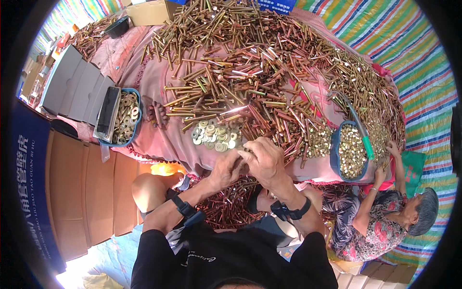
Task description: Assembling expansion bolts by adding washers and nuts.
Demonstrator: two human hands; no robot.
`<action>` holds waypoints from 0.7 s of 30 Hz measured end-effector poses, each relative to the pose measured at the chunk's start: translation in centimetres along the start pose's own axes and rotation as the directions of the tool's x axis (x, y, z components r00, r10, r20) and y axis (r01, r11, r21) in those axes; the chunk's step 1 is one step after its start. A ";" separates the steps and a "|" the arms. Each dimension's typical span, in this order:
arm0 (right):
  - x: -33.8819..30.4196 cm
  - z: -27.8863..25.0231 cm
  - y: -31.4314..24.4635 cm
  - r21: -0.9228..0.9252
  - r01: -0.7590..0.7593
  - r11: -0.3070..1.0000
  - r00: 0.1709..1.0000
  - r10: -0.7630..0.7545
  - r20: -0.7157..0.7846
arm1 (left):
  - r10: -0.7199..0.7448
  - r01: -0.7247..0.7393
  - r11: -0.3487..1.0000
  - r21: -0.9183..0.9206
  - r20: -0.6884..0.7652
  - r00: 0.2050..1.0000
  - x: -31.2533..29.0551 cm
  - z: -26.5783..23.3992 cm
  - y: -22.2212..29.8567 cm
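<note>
- At the near edge of the pink-covered desk [168, 145], your left grip [225, 169] and right grip [264, 159] meet, fingers curled in close; can't tell if anything's pinched between them.
- Loose washers [216, 136] lie just past your fingertips, lots of them overlapping, so you could easily pick up two at once.
- Long bolts [202, 98] are heaped right behind those, ends poking toward them. Nudge that pile and a few might roll down over the washers.
- Watch for drops too: a lower bolt heap [231, 202] sits below the edge, and anything fumbled probably vanishes into it.
- Loose small metal pieces [315, 144] lie beside the blue tub [335, 154] on your right; one careless sweep could mix them with the bolts.
</note>
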State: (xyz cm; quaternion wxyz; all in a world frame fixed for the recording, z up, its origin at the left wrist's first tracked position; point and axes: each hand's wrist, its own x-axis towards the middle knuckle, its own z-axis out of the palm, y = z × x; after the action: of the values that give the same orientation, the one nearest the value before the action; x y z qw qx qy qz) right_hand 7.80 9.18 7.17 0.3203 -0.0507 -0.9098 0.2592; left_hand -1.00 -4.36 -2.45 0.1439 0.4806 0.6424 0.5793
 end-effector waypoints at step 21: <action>-1.2 -0.5 -0.1 0.072 -0.185 0.980 0.982 0.186 -0.016 | 0.116 -0.117 0.993 0.026 0.057 0.992 0.2 0.5 -0.5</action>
State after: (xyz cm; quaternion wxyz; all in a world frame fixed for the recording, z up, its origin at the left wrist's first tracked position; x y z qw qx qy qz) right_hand 9.06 9.01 6.95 0.3065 -0.1269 -0.8878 0.3189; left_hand -0.97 -3.87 -2.96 0.1205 0.5350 0.6175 0.5639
